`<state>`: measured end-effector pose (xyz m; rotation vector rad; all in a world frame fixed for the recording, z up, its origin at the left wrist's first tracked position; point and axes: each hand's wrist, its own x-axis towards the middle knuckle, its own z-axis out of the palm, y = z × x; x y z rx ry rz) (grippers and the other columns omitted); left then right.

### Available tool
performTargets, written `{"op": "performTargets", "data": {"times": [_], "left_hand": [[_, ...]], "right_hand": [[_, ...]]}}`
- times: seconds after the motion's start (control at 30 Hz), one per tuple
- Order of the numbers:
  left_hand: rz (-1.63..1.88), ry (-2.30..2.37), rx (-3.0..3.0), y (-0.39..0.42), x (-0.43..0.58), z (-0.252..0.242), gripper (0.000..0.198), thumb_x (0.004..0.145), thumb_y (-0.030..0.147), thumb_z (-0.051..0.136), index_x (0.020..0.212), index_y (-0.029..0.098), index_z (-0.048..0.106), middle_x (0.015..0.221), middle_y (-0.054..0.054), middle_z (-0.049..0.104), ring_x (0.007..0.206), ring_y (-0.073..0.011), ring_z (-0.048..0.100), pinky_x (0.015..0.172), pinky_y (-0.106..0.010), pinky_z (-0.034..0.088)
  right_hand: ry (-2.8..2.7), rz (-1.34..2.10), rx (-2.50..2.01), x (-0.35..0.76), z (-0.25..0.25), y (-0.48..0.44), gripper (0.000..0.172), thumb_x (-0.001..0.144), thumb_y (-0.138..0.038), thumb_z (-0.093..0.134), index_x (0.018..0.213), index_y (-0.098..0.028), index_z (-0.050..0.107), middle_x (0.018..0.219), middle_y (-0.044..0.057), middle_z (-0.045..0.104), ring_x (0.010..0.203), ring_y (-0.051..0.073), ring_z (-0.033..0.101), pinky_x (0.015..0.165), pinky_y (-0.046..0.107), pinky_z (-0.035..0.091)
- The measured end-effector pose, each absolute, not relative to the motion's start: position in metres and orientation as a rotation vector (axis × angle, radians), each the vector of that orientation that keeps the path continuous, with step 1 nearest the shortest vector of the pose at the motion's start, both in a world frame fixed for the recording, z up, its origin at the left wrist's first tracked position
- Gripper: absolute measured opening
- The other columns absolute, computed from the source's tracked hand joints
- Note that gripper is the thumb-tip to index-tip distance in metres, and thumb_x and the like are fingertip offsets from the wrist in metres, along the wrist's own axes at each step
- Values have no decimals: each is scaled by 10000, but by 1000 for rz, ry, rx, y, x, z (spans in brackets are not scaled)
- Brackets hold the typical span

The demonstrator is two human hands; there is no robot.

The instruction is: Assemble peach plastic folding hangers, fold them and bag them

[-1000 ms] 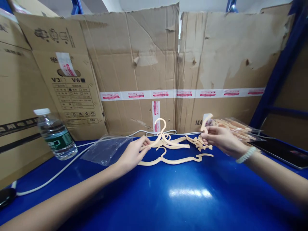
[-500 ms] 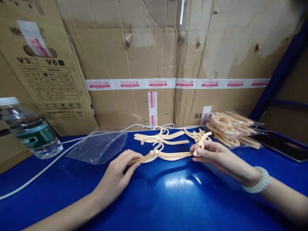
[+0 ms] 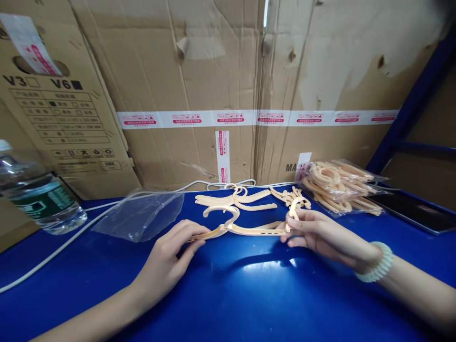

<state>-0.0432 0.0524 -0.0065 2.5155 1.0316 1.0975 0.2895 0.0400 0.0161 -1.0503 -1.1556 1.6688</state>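
The hanger (image 3: 249,230) is located at the centre of the frame, hook upward, its arms spread to left and right above the blue table (image 3: 242,299). The left hand (image 3: 164,259) grasps the end of the left arm between thumb and fingers. The right hand (image 3: 320,232), right of centre, pinches a curved clip (image 3: 294,209) at the end of the right arm; whether clip and arm are joined cannot be told. A wristband (image 3: 379,263) encircles the right wrist.

Behind the held unit lie loose hangers (image 3: 256,206), with a pile of small parts (image 3: 290,194) to their right. Bagged packs (image 3: 338,183) are stacked at right, beside a phone (image 3: 409,213). A clear bag (image 3: 140,216) lies left of centre. A bottle (image 3: 42,199) stands at the left edge, near a white cable (image 3: 67,243). Cardboard (image 3: 195,85) fills the upper frame.
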Motion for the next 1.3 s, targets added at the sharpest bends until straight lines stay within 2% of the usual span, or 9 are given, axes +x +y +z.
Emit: {"op": "performTargets", "data": {"times": [0.23, 0.43, 0.73, 0.83, 0.97, 1.07, 1.23, 1.3], "left_hand": [[1108, 1007, 2548, 51, -41, -6, 172, 973, 169, 472, 1042, 230, 617, 999, -41, 654, 925, -187, 622, 813, -304, 501], [1087, 971, 2546, 47, -40, -6, 194, 971, 140, 466, 1060, 235, 611, 1013, -26, 647, 933, -169, 620, 830, -271, 491], [1058, 950, 2538, 46, -41, -7, 222, 980, 156, 462, 1118, 257, 604, 1017, -10, 659, 932, -151, 635, 825, -236, 496], [1108, 1018, 2499, 46, -39, -8, 220, 959, 181, 502, 1145, 255, 593, 1019, -14, 660, 921, -156, 643, 817, -245, 514], [1159, 1099, 2467, 47, -39, -6, 206, 904, 207, 578, 1105, 243, 608, 973, -15, 656, 834, -159, 641, 750, -257, 532], [1105, 1108, 2431, 50, -44, 0, 140, 916, 228, 569, 1027, 241, 652, 975, -22, 659, 855, -166, 647, 748, -261, 538], [1083, 1011, 2568, 58, -55, 7, 160, 931, 203, 550, 1003, 216, 692, 956, -42, 667, 865, -172, 645, 766, -269, 535], [1055, 967, 2661, 61, -59, 7, 155, 925, 173, 556, 997, 205, 689, 936, -46, 676, 863, -177, 635, 772, -286, 526]], "right_hand": [[-1275, 1562, -1060, 286, 16, 36, 325, 736, -391, 793, 723, -174, 553, 820, 50, 687, 781, 142, 662, 722, 244, 539], [-1340, 1362, -1059, 281, 13, 34, 397, 713, -491, 785, 701, -186, 530, 723, 31, 662, 680, 146, 626, 668, 280, 520], [-1395, 1096, -1125, 277, 5, 35, 403, 700, -506, 784, 690, -197, 526, 622, 15, 646, 584, 145, 581, 607, 296, 478], [-1353, 1124, -1095, 275, 4, 36, 398, 700, -494, 789, 700, -196, 526, 669, 19, 650, 621, 150, 592, 639, 305, 490], [-1243, 1217, -1052, 276, 6, 38, 315, 720, -425, 796, 826, -202, 602, 764, 15, 650, 711, 158, 605, 690, 311, 509], [-1180, 1238, -1033, 287, 12, 42, 263, 722, -398, 793, 881, -229, 669, 905, 33, 662, 794, 175, 597, 691, 308, 512], [-1300, 1107, -1113, 323, 24, 56, 276, 699, -444, 790, 874, -238, 735, 778, 26, 654, 664, 163, 557, 617, 303, 493], [-1488, 1048, -1205, 333, 27, 61, 285, 696, -469, 788, 835, -223, 745, 763, 38, 670, 666, 174, 572, 640, 317, 497]]}}
